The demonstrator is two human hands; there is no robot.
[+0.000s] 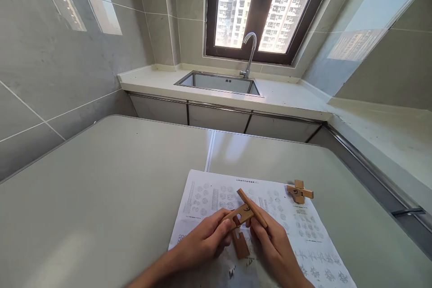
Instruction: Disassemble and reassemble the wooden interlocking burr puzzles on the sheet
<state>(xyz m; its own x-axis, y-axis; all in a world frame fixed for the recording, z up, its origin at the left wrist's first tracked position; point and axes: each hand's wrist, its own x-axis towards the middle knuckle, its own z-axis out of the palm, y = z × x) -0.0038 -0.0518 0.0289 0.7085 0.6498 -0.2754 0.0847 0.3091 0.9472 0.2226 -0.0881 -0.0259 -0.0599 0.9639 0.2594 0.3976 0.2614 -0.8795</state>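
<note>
A tiled kitchen with a sink (219, 83) under a window lies beyond the grey desk (101, 189). Over a printed sheet (303, 234), the left hand (202, 240) and right hand (273, 245) each pinch the notched wooden pieces (246, 213) between them. Beyond the right hand lies a wooden cross (299, 191).

A printed sheet (297, 234) lies on the worktop (101, 198) before me. My left hand (202, 240) and right hand (273, 247) meet above it around notched wooden bars (248, 213). An assembled wooden cross (299, 191) sits at the sheet's far right corner. The sink (219, 83) lies behind, under the window (266, 6).
</note>
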